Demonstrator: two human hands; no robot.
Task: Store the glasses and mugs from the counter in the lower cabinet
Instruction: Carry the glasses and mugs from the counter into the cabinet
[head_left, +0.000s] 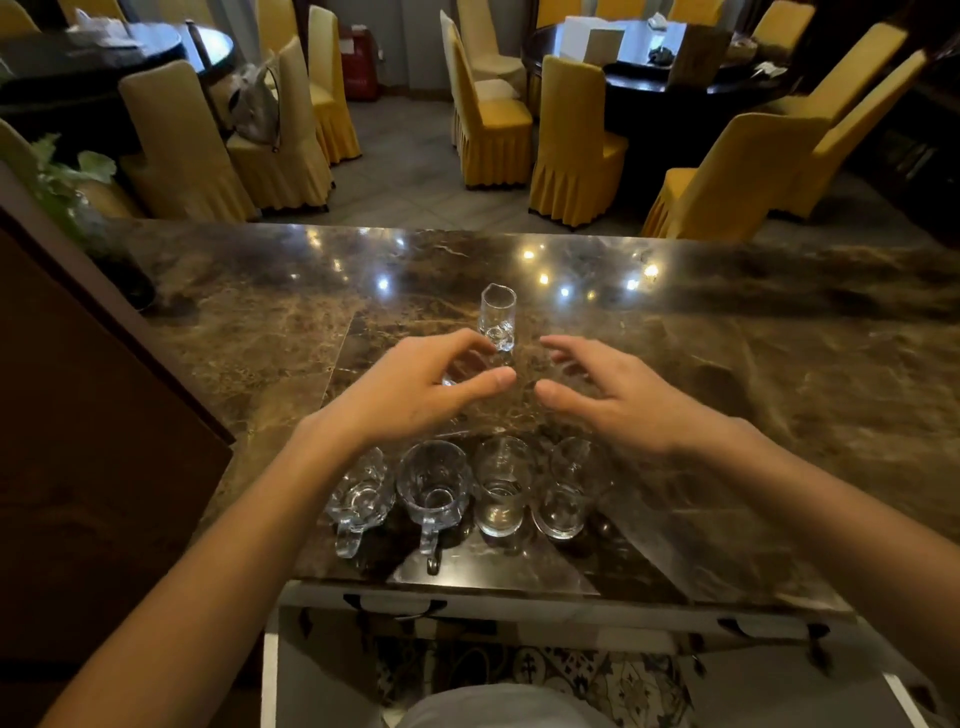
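On the brown marble counter (753, 395) stands a small clear glass with a spout (498, 314), upright. My left hand (426, 387) reaches over the counter, its fingertips close to that glass's base and thumb and fingers curved apart. A faint glassy glint shows between them; whether anything is held there is unclear. My right hand (618, 397) hovers just right of it, fingers spread, holding nothing. Near the front edge stands a row: two handled glass mugs (358, 501) (434, 488) and two plain glasses (501, 491) (563, 493). My forearms pass over the row's ends.
Below the counter's front edge are white cabinet fronts (270, 670) with dark handles (395, 605), over a patterned floor. A dark wooden panel (93, 415) borders the left. A leafy plant (62, 176) sits at the counter's far left. Yellow-covered chairs (576, 140) and dark tables fill the room beyond.
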